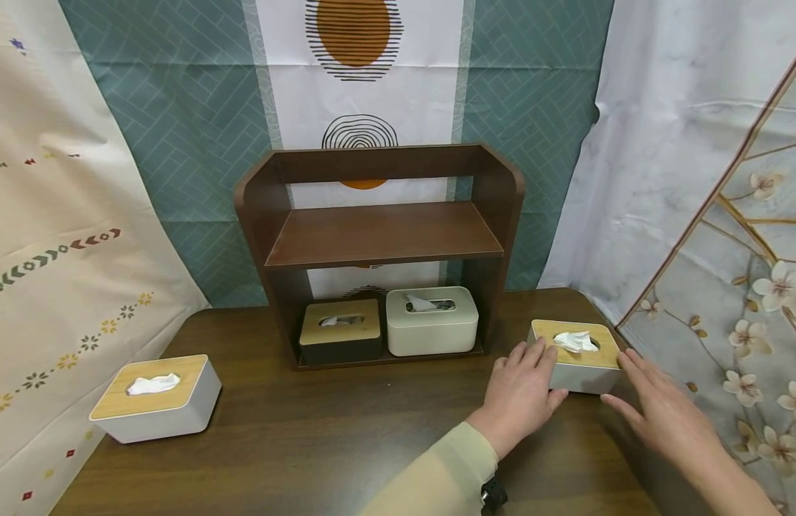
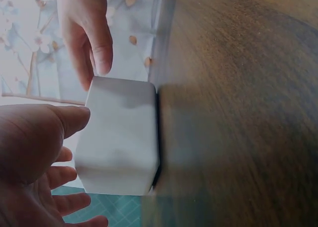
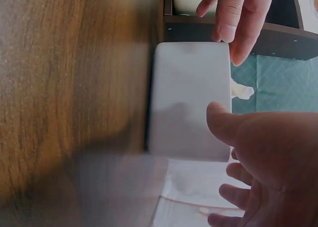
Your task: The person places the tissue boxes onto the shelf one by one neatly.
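Note:
On the right of the table stands a tissue box [image 1: 585, 376] with a pale body, a light wood lid and a white tissue poking out. My left hand [image 1: 519, 390] is at its left end, fingers extended along the lid's edge and thumb by the front face. At the right end is my right hand [image 1: 662, 405], its fingers fairly straight near the corner. The left wrist view has the box [image 2: 119, 137] between both hands; the right wrist view shows its plain face [image 3: 189, 98] beside my right thumb. Whether the fingertips press on it, I cannot tell.
A brown two-tier shelf [image 1: 385, 233] stands at the back. Its lower level holds a black tissue box [image 1: 340, 349] with a wood lid and a cream tissue box [image 1: 432, 337]. Another wood-lidded tissue box [image 1: 159, 423] is on the left. Patterned curtains [image 1: 753, 322] hang around the table.

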### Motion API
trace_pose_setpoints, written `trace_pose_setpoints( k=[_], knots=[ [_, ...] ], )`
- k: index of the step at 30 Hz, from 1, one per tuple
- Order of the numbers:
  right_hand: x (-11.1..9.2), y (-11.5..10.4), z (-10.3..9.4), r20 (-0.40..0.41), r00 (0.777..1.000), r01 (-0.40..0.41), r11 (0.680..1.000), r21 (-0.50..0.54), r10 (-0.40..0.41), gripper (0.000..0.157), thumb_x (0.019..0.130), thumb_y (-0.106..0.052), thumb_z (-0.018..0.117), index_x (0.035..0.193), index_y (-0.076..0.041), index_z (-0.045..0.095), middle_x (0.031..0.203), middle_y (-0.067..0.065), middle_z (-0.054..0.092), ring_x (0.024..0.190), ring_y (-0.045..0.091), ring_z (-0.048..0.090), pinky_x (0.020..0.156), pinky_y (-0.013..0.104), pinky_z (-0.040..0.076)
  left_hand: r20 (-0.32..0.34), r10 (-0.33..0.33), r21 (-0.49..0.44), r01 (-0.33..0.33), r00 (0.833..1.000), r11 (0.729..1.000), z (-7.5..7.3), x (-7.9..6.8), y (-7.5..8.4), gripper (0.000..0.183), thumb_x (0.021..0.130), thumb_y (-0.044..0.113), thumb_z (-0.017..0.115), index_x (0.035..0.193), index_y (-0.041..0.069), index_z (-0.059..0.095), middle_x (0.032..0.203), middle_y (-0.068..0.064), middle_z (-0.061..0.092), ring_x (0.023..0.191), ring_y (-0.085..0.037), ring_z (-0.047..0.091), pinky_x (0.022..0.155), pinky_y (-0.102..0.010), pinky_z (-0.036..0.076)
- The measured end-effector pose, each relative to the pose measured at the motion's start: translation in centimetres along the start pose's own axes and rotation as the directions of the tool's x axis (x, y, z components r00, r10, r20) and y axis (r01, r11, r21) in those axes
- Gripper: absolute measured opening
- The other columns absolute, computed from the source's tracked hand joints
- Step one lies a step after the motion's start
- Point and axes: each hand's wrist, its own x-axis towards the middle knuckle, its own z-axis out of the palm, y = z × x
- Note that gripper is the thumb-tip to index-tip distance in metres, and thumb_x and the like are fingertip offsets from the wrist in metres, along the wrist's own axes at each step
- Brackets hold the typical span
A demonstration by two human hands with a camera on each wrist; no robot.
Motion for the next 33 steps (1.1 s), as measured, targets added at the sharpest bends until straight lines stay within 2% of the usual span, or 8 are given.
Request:
trace_pose_setpoints(
  k=[4, 8, 18, 33],
  knots=[
    [0.0, 0.1, 0.1, 0.048, 0.999, -0.019, 1.000, -0.006, 0.019, 0.082, 0.101, -0.030, 0.084, 0.159, 0.012, 0.044, 0.160, 0.042, 0.043, 0.138, 0.067, 0.045, 0.102, 0.081, 0.040, 0.001, 0.006, 0.008, -0.006, 1.000, 1.000, 0.1, 0.0, 0.0, 0.067, 0.107, 0.063, 0.064, 0.163, 0.029, 0.053, 0.170, 0.008, 0.047, 0.151, -0.017, 0.050, 0.110, -0.038, 0.052],
    [0.1, 0.2, 0.2, 0.064, 0.998, -0.029, 1.000, -0.013, 0.030, 0.083, 0.100, -0.030, 0.084, 0.159, 0.013, 0.043, 0.158, 0.043, 0.044, 0.137, 0.067, 0.045, 0.103, 0.081, 0.040, 0.005, 0.006, 0.019, -0.006, 1.000, 1.000, 0.0, 0.0, 0.1, 0.065, 0.107, 0.063, 0.064, 0.163, 0.030, 0.053, 0.169, 0.009, 0.047, 0.151, -0.017, 0.050, 0.109, -0.037, 0.052],
    [-0.1, 0.0, 0.4, 0.030, 0.999, -0.009, 1.000, -0.024, 0.010, 0.082, 0.099, -0.028, 0.086, 0.156, 0.015, 0.046, 0.152, 0.043, 0.049, 0.134, 0.066, 0.049, 0.102, 0.080, 0.042, 0.017, 0.006, 0.039, -0.007, 1.000, 0.999, 0.2, -0.2, 0.1, 0.064, 0.107, 0.061, 0.066, 0.162, 0.032, 0.054, 0.170, 0.010, 0.046, 0.151, -0.017, 0.050, 0.108, -0.039, 0.052],
    [-0.3, -1.2, 0.3, 0.017, 1.000, -0.002, 1.000, -0.009, 0.002, 0.078, 0.097, -0.029, 0.087, 0.153, 0.010, 0.049, 0.151, 0.041, 0.053, 0.132, 0.063, 0.053, 0.098, 0.077, 0.046, 0.014, -0.001, 0.049, 0.001, 1.000, 0.999, -0.5, -1.4, -0.2, 0.062, 0.106, 0.062, 0.066, 0.159, 0.032, 0.056, 0.168, 0.011, 0.048, 0.150, -0.017, 0.051, 0.108, -0.039, 0.052]
  ],
)
